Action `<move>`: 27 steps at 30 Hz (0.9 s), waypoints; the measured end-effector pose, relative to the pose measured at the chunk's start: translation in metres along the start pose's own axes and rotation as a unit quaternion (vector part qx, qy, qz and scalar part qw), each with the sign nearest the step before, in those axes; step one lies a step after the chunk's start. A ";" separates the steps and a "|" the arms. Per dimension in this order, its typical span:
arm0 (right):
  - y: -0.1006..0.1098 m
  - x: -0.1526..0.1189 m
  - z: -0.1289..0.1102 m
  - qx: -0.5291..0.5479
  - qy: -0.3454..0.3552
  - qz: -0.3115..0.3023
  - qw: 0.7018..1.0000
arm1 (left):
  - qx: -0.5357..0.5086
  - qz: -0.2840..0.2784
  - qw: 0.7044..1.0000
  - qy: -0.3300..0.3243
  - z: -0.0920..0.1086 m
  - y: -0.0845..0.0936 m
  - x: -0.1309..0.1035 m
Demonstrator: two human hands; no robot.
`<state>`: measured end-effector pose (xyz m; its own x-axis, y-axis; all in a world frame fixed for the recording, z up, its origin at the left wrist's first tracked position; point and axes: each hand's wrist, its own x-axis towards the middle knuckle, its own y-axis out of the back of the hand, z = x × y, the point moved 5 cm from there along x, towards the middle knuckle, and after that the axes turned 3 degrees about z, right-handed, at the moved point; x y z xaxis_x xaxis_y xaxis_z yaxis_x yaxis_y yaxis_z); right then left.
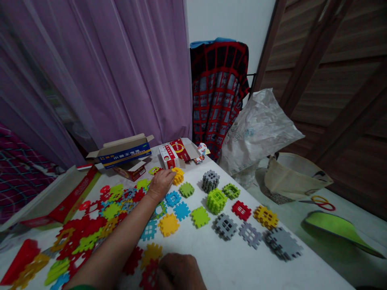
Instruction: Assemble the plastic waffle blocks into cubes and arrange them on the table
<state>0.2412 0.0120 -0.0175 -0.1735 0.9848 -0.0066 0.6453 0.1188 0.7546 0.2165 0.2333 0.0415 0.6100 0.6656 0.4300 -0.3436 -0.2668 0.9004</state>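
Left hand at the far yellow stack, fingers bent, grip impossible to tell, a sideways nudge could topple it, and the right hand, by the near red piece, hides its grip.

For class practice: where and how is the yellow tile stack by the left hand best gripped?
Likely grip the yellow tile stack by its notched edges, coming from the right: its teeth jut outward, the left hand crowds its left, while its right is exposed.
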 end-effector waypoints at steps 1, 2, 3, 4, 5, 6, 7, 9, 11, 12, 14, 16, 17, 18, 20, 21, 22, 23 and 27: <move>0.000 0.000 0.000 -0.003 0.002 -0.001 1.000 | -0.004 -0.001 1.000 -0.006 0.001 0.000 -0.001; -0.001 0.000 0.000 -0.010 0.006 -0.001 1.000 | -0.009 -0.002 1.000 -0.014 0.003 0.000 -0.001; -0.002 0.001 0.001 -0.016 0.010 0.000 1.000 | -0.015 -0.002 1.000 -0.021 0.004 0.001 -0.001; -0.003 0.001 0.001 -0.023 0.013 0.001 1.000 | -0.020 -0.002 0.999 -0.028 0.004 0.002 -0.001; -0.004 0.001 0.002 -0.029 0.017 0.002 0.999 | -0.024 -0.004 0.999 -0.033 0.004 0.003 -0.001; -0.005 0.001 0.002 -0.033 0.019 0.002 0.999 | -0.028 -0.007 0.999 -0.037 0.003 0.005 0.001; -0.005 0.002 0.002 -0.034 0.019 0.003 0.999 | -0.030 -0.013 0.999 -0.038 0.000 0.006 0.003; -0.004 0.001 0.002 -0.033 0.018 0.001 0.999 | -0.030 -0.040 0.998 -0.038 -0.006 0.010 0.009; -0.003 0.001 0.002 -0.030 0.015 -0.001 0.999 | -0.020 -0.097 0.994 -0.036 -0.014 0.010 0.019; -0.002 0.001 0.001 -0.026 0.012 -0.001 1.000 | -0.012 -0.134 0.990 -0.035 -0.017 0.010 0.025; -0.002 0.000 0.001 -0.016 0.009 -0.001 1.000 | 0.004 -0.198 0.980 -0.038 -0.021 0.008 0.037; -0.004 -0.001 0.001 -0.007 0.007 0.000 1.000 | 0.020 -0.235 0.971 -0.045 -0.022 0.006 0.049; -0.005 -0.001 0.002 -0.005 0.008 0.002 1.000 | 0.027 -0.248 0.967 -0.048 -0.021 0.004 0.055; -0.007 -0.001 0.003 -0.005 0.008 0.006 1.000 | 0.030 -0.259 0.964 -0.052 -0.020 0.002 0.059; -0.012 0.000 0.006 -0.004 0.006 0.018 1.000 | 0.025 -0.275 0.959 -0.057 -0.017 -0.004 0.066; -0.015 0.000 0.008 -0.003 0.002 0.021 1.000 | 0.016 -0.279 0.958 -0.060 -0.015 -0.008 0.068; -0.018 0.001 0.010 -0.002 -0.003 0.020 1.000 | 0.006 -0.281 0.958 -0.062 -0.014 -0.010 0.070; -0.020 0.001 0.011 -0.001 -0.008 0.017 1.000 | -0.002 -0.282 0.957 -0.063 -0.012 -0.013 0.071; -0.027 0.003 0.014 -0.006 -0.011 -0.001 1.000 | -0.006 -0.300 0.951 -0.070 -0.007 -0.019 0.075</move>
<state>0.2338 0.0133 -0.0467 -0.1585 0.9871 -0.0229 0.6365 0.1199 0.7619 0.2637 0.2930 0.0556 0.7878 0.5959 -0.1558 0.0893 0.1398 0.9861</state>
